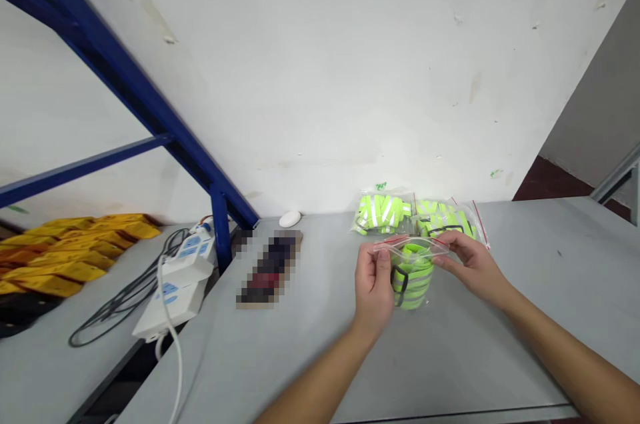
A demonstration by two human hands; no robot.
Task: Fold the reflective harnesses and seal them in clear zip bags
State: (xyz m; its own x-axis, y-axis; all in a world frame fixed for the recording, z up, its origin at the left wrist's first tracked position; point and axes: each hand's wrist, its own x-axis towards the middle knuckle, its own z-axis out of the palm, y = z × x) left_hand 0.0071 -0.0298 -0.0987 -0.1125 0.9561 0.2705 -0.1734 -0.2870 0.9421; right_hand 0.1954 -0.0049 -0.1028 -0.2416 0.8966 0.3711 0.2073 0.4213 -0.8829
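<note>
A clear zip-lock bag (419,247) with a red seal line hangs upright between my hands, its mouth parted a little. Inside it is a rolled neon-yellow reflective strap (415,287) with silvery stripes and a black buckle. My left hand (375,287) pinches the left end of the bag's top edge between thumb and fingers. On the other side, my right hand (470,267) grips the right end of that edge. Just behind, against the wall, lie a filled bag of the same straps (383,214) and more bagged straps (445,219) beside it.
White power strips (187,277) with cables lie at the left by a blue metal frame (220,224). Yellow packets (75,247) are stacked farther left. A blurred-out flat object (270,271) and a white oval item (290,219) rest on the grey table (310,357).
</note>
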